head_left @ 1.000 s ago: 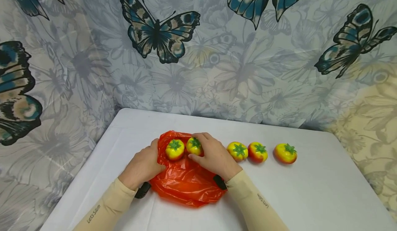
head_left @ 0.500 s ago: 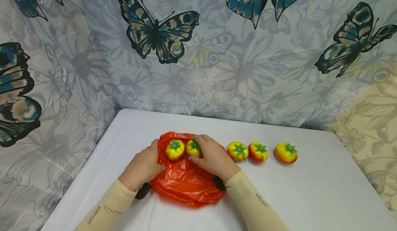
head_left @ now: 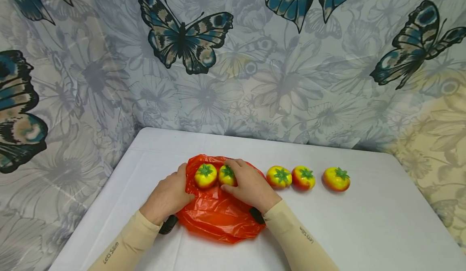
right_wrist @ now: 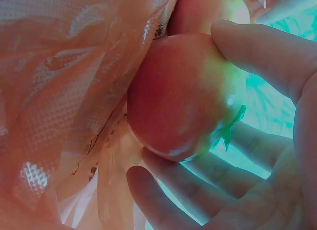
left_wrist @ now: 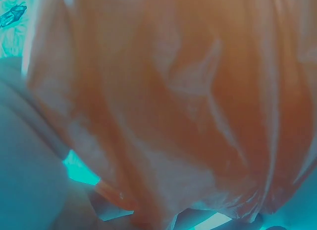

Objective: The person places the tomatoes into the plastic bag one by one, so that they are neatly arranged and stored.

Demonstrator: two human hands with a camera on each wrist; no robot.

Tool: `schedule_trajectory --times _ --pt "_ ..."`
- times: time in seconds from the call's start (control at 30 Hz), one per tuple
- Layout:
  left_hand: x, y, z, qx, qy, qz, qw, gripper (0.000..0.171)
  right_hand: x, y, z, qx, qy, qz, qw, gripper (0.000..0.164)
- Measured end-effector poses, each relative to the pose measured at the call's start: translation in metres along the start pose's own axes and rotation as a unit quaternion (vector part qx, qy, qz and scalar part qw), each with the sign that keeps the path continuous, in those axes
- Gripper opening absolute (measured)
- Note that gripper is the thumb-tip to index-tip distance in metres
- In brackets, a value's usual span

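A red plastic bag [head_left: 218, 216] lies in the middle of the white table, crumpled. My left hand [head_left: 167, 194] grips its left side, thumb in front and fingers partly hidden behind the plastic. Two yellow-and-red tomatoes with green star-shaped tops are at the bag's far part: the left tomato [head_left: 205, 176], and the right tomato [head_left: 225, 176] that my right hand [head_left: 251, 185] holds. In the right wrist view, thumb and fingers curl round this tomato [right_wrist: 178, 96], which sits against the bag's edge. The left wrist view is filled by the bag's plastic [left_wrist: 173, 116].
To the right of the bag, three more tomatoes stand in a row: a yellow one [head_left: 279, 177], a redder one [head_left: 303, 178] touching or nearly touching it, and one [head_left: 336, 179] farther off. Behind the table [head_left: 364, 230] hangs a butterfly-patterned cloth [head_left: 255, 101].
My right hand, with the tomato in it, has shifted very slightly left. The left hand and the bag stay practically where they were.
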State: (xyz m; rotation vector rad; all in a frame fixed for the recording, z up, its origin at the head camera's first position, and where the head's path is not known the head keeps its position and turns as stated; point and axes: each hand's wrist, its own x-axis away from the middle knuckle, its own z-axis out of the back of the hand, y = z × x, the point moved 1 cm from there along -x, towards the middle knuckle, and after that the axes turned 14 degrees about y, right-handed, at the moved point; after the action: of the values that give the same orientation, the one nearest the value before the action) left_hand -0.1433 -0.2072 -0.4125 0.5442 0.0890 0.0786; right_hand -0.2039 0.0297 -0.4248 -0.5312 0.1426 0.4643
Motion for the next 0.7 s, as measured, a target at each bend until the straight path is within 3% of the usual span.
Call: schedule_trajectory --times 0.33,0.7 --pt "0.0003 0.0 -0.0007 -0.01 -0.002 0.004 0.9999 0.091 0.0002 -0.0002 -0.0024 -0.008 -0.024 -0.024 0.999 0.072" --pt "-0.0007 -0.0004 -0.001 -0.011 -0.002 0.004 0.9999 0.09 0.0003 0.0002 -0.0028 -0.004 -0.026 -0.022 0.999 0.072"
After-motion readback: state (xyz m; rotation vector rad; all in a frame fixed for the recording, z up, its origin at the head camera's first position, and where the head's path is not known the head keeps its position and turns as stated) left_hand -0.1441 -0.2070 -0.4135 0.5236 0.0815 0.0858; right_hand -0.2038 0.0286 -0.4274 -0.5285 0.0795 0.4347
